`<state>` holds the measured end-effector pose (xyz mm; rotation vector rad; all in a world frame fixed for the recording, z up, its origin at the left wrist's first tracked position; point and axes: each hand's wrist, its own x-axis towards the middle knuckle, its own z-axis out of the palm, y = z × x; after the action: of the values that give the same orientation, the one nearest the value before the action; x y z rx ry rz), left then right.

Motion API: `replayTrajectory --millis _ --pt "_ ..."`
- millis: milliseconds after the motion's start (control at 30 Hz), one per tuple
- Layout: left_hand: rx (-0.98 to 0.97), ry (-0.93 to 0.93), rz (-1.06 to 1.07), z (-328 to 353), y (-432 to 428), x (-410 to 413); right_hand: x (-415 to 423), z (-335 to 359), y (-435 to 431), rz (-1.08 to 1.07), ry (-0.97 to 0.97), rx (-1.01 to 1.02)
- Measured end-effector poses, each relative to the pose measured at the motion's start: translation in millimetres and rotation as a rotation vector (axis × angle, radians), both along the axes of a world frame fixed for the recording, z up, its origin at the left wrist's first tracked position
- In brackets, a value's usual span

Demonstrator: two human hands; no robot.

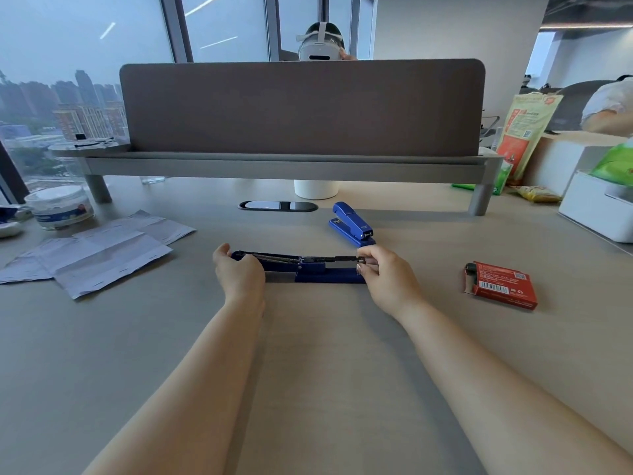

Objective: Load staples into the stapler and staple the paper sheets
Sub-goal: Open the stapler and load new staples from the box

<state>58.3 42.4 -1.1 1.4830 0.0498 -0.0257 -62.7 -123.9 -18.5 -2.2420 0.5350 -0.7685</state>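
Observation:
A dark blue stapler [308,268] lies opened out flat on the desk, its lid folded back to the left and its metal staple channel and spring exposed. My left hand [238,270] holds the lid end down. My right hand [380,272] pinches at the front tip of the channel; whether it holds staples is too small to tell. A red staple box [501,284], open at its left end, lies to the right. Several folded paper sheets [99,252] are spread at the left.
A second blue stapler [352,223] stands closed behind the open one. A white tub [60,206] sits far left, a white box [599,207] and snack bags [524,132] far right. A grey shelf with a partition [301,108] spans the back. A person with a headset sits behind it.

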Motion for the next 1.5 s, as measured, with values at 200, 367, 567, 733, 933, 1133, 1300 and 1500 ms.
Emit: replayTrajectory --millis 200,367,567,733,933,1133,1300,1500 --pt "0.249 -0.195 0.016 1 4 -7 -13 7 -4 -0.012 -0.064 -0.036" --pt "0.304 -0.441 -0.044 6 -10 -30 -44 26 -20 -0.036 -0.152 -0.099" --pt "0.385 -0.635 -0.33 13 -53 -78 -118 36 -72 -0.165 -0.045 -0.194" --pt "0.452 -0.704 -0.57 6 -102 -118 -161 23 -106 -0.262 0.253 -0.116" --pt "0.543 -0.703 -0.739 -5 -155 -143 -153 10 -121 -0.224 0.387 -0.134" --pt "0.649 -0.828 -0.821 -11 -158 -138 -150 4 -124 -0.124 0.292 -0.163" --pt "0.688 -0.83 -0.776 -16 -161 -133 -152 4 -120 -0.032 0.233 -0.061" --pt "0.738 -0.789 -0.774 -17 -160 -133 -156 8 -117 0.032 0.2 0.003"
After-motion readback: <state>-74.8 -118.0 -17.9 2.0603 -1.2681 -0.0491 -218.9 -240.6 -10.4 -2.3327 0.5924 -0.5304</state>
